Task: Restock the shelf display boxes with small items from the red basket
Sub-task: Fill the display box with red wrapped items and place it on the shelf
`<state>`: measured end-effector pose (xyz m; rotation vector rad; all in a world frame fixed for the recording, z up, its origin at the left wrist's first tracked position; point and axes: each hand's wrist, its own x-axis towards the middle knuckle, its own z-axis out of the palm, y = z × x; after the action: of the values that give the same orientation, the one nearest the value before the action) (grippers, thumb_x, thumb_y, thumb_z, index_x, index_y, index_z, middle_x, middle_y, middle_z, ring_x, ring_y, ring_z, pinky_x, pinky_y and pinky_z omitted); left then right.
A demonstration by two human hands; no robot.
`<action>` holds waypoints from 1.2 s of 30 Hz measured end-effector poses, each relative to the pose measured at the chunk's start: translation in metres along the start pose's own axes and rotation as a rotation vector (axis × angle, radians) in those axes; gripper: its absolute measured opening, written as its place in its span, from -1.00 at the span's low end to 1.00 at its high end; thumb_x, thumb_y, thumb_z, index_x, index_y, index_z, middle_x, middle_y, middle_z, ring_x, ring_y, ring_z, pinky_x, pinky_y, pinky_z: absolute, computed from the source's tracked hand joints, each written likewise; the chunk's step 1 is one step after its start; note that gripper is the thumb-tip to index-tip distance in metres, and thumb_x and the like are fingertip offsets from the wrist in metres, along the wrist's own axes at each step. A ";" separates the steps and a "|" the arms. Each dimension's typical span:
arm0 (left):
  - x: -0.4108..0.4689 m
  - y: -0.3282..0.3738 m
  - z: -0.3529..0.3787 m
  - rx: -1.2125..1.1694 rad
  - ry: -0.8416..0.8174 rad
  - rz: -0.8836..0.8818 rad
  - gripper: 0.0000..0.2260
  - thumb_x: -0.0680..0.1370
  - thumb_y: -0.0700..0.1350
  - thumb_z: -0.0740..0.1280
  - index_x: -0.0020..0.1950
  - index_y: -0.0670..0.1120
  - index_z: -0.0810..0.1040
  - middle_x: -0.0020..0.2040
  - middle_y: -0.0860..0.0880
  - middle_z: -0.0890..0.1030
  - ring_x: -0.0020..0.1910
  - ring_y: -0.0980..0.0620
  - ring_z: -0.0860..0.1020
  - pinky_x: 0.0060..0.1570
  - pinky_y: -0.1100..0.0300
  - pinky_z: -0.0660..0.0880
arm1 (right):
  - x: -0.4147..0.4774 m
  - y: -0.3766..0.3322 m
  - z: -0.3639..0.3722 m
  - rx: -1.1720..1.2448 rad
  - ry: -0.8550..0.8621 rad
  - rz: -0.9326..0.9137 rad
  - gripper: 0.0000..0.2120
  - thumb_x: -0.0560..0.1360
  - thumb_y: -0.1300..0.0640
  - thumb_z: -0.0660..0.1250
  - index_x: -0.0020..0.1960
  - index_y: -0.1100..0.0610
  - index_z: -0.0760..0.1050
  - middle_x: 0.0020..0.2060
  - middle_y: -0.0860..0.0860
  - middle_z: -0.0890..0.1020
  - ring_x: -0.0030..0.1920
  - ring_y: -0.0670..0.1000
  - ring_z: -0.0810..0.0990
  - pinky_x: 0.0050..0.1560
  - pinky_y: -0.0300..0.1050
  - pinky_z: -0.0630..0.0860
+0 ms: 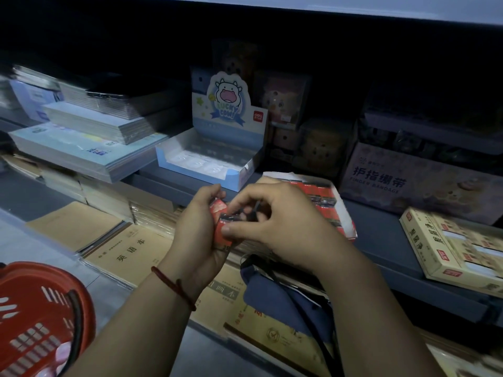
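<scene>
We see two forearms, bare as far as the frame shows them. Up and to the right of the red basket (40,317), the left hand (198,227) has a thin dark-red cord bracelet (174,285) round its wrist, with a small knot or bead on it. Farther right of the basket, the right hand (275,227) and its wrist are bare.

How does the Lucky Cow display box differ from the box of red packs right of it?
Lucky Cow box is blue-white with a tall cow header; the red-pack box is white-rimmed, no header visible. Lucky Cow box holds a low layer of pale items; the red-pack box is packed with red packs. Both are open-topped display boxes.
</scene>
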<state>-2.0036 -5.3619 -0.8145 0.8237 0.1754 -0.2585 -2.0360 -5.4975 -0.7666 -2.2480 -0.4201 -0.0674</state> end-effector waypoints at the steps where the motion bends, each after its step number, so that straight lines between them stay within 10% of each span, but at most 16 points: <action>1: 0.001 0.000 0.000 0.004 0.007 0.007 -0.84 0.62 0.02 0.28 -0.07 -0.05 0.46 -0.29 -0.12 0.54 -0.39 -0.01 0.54 -0.38 0.18 0.53 | 0.000 0.000 0.001 -0.009 0.009 0.008 -0.84 0.38 0.06 0.61 -0.07 0.00 0.68 -0.12 -0.05 0.54 -0.32 -0.26 0.46 -0.27 -0.39 0.40; 19: -0.010 0.005 0.003 -0.266 -0.119 -0.026 -0.64 0.30 -0.36 0.04 0.03 -0.12 0.38 -0.14 -0.19 0.47 -0.34 -0.05 0.48 -0.46 0.23 0.41 | 0.003 0.017 -0.020 0.748 0.206 0.201 -0.90 0.53 0.32 0.43 0.01 0.34 0.56 -0.25 0.23 0.66 -0.31 0.08 0.64 -0.26 -0.12 0.66; 30: -0.014 0.005 0.006 -0.222 -0.173 -0.003 -0.43 0.43 -0.50 0.26 0.39 -0.12 0.41 0.21 -0.34 0.55 0.05 -0.29 0.67 -0.17 0.02 0.67 | -0.013 0.047 -0.065 0.045 0.362 0.293 -0.75 0.64 0.24 0.28 0.00 -0.10 0.61 -0.23 -0.08 0.63 -0.23 -0.09 0.57 -0.12 -0.12 0.53; 36: -0.017 0.005 0.012 -0.211 -0.120 0.024 -0.54 0.46 -0.48 0.29 0.31 -0.17 0.42 0.18 -0.50 0.57 0.08 -0.35 0.68 -0.19 0.12 0.67 | -0.012 0.060 -0.066 -0.135 0.332 0.361 -0.84 0.60 0.23 0.33 0.10 0.01 0.58 -0.18 -0.01 0.66 -0.15 0.01 0.63 -0.17 -0.14 0.51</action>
<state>-2.0180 -5.3648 -0.7986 0.5987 0.0783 -0.2617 -2.0219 -5.5867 -0.7692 -2.3537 0.1734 -0.2816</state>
